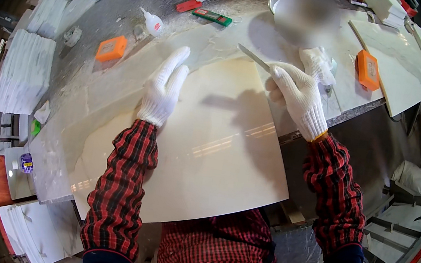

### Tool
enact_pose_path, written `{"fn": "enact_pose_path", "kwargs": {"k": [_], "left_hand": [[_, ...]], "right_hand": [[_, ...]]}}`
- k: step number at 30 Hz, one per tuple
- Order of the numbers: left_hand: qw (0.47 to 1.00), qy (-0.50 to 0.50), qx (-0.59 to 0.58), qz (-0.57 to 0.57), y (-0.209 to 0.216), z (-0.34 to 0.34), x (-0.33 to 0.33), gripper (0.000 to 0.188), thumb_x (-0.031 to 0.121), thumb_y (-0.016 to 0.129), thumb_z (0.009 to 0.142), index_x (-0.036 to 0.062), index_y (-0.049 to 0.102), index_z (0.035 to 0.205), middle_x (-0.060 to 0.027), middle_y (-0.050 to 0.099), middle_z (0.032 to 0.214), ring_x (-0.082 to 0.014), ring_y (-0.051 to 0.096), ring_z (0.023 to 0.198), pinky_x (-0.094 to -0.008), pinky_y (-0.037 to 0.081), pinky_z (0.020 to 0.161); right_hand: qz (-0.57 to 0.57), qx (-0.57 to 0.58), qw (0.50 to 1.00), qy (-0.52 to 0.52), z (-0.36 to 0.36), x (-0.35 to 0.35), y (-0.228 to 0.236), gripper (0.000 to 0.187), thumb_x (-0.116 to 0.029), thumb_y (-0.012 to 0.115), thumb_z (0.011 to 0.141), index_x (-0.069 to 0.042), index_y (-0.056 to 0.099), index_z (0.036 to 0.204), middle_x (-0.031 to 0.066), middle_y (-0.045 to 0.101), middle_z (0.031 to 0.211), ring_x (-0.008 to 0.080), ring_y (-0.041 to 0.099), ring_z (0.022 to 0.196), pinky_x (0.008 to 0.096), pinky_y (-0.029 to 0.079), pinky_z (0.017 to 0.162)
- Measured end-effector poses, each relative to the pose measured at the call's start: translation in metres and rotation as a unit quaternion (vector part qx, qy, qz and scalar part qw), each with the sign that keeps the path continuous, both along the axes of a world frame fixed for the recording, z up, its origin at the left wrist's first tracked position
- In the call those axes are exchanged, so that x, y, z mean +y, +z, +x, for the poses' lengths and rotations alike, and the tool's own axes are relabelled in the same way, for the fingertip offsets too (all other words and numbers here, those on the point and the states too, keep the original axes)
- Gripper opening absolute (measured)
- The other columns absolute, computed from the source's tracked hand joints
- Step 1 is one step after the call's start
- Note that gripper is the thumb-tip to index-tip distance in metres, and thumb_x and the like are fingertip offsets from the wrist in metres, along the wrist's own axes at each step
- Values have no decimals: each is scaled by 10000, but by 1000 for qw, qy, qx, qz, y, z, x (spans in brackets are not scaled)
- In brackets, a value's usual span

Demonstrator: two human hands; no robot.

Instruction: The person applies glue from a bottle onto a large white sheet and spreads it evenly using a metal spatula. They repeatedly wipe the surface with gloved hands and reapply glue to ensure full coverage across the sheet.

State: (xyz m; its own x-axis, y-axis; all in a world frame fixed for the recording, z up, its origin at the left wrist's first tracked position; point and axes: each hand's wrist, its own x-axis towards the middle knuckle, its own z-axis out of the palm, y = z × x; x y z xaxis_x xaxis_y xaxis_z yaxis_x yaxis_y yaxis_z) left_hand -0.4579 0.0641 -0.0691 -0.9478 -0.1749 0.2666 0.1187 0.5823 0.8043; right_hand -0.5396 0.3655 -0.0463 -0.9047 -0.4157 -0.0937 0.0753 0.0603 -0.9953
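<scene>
A glossy cream stone slab (216,165) lies in front of me, its near edge reaching toward my body. My left hand (164,88), in a white knit glove, has its fingers stretched out and slightly apart at the slab's far left side. It holds nothing; whether it touches the slab I cannot tell. In my right hand (298,93), also gloved, is a thin metal knife (253,57), its blade pointing left above the slab's far edge. Its handle is hidden in my closed fingers. The blade and hand cast a shadow on the slab.
Orange blocks (111,48) (368,70) flank the slab. Farther back lie a white squeeze bottle (153,22), a green tool (212,17) and a red piece (188,6). Another white glove (317,64) is beyond my right hand, near a blurred patch. Stacked white slabs (24,72) stand left.
</scene>
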Motion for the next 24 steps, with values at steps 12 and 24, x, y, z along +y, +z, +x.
{"fn": "enact_pose_path", "kwargs": {"k": [12,24], "left_hand": [[999,18,-7,31,-1,-4,1,410,122,523,1084,-32,550,1462,-160,609,1468,-224,559,1376,-346,409,1164],[996,52,72,-1,-7,-7,0,397,266,599,1039,79,649,1385,-193,673,1357,-334,644,1261,-399,491,1062]], "right_hand": [[-126,-59,985,-107,34,-59,-10,378,-379,587,1049,-30,732,1042,-11,633,882,76,530,806,258,450,751],[-231,-84,968,-48,45,-91,-5,378,-359,510,1114,-22,680,1133,38,669,1069,124,612,952,262,481,830]]}}
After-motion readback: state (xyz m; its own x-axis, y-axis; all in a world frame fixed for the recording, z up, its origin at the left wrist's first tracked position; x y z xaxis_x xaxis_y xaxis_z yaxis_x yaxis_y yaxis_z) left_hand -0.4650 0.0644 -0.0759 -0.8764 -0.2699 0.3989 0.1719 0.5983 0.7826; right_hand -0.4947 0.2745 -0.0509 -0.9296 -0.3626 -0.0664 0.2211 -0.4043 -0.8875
